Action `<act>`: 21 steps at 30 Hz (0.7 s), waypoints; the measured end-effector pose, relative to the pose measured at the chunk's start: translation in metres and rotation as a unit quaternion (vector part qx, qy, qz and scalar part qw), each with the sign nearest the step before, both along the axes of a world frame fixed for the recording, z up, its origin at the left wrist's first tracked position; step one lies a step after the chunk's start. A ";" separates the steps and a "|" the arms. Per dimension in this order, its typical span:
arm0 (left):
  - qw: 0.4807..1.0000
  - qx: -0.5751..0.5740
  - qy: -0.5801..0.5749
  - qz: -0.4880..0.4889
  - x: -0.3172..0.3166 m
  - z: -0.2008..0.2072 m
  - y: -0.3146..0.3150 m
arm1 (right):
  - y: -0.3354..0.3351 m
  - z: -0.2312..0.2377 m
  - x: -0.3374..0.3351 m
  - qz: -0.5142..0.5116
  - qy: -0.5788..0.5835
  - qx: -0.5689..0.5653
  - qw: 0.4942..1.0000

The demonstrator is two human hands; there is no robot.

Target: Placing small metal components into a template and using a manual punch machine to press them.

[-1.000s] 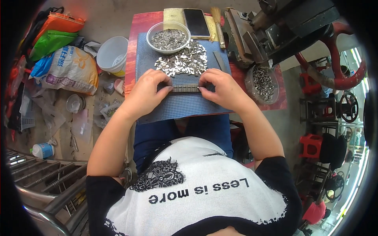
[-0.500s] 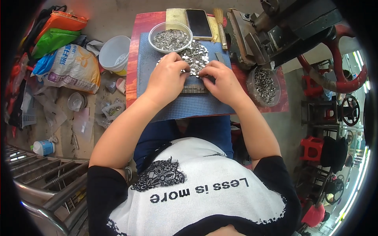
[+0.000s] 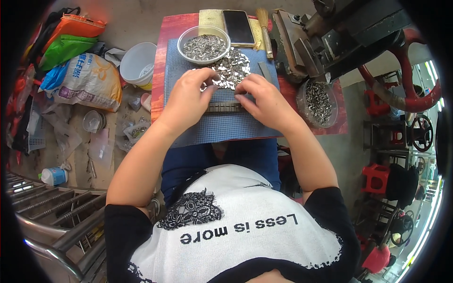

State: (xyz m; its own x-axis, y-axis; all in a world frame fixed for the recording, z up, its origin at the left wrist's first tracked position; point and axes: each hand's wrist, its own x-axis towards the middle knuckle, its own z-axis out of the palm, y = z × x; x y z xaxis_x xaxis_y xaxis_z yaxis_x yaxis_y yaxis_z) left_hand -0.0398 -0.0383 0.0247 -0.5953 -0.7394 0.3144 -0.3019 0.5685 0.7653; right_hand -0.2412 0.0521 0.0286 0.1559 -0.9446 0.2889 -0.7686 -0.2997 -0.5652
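Loose small shiny metal pieces (image 3: 234, 67) lie in a pile on a blue textured mat (image 3: 222, 129). My left hand (image 3: 188, 98) is at the pile's near left edge, thumb and forefinger apart, with bright pieces showing between them. My right hand (image 3: 263, 100) is at the near right edge, its fingers curled toward the thumb; anything between the tips is too small to make out. Between the hands, on the near side of the pile, lies a narrow dark metal bar with segments (image 3: 224, 107). Behind my left hand, a clear plastic bowl (image 3: 180, 53) holds many similar pieces.
Right of the mat stands a clear tub (image 3: 334, 111) of metal pieces, beside a dark machine (image 3: 302, 47) with a red handwheel (image 3: 401, 101). A phone (image 3: 239, 27) and a straw brush (image 3: 264, 33) lie at the back. A white bucket (image 3: 134, 63) and sacks (image 3: 89, 82) stand left.
My left hand has moved left and its thumb and forefinger have parted. The right hand has shifted slightly left and nearer. More of the pile and the segmented bar shows between them.
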 end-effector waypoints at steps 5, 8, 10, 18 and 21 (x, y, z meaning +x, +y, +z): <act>0.993 0.112 -0.027 -0.016 0.016 0.005 0.001 | 0.010 0.006 0.009 0.050 0.038 0.004 0.998; 0.987 0.152 -0.036 -0.032 0.020 -0.001 0.001 | 0.010 0.003 0.014 0.031 0.051 -0.013 0.998; 0.985 0.165 -0.039 -0.042 0.021 -0.004 0.003 | 0.012 0.001 0.015 0.012 0.038 -0.013 0.999; 0.993 0.011 -0.090 -0.080 0.027 -0.011 0.002 | -0.011 -0.011 0.009 -0.084 0.030 -0.025 0.996; 0.992 0.030 -0.092 -0.077 0.027 -0.009 0.000 | -0.017 -0.017 0.011 -0.097 0.044 -0.012 0.994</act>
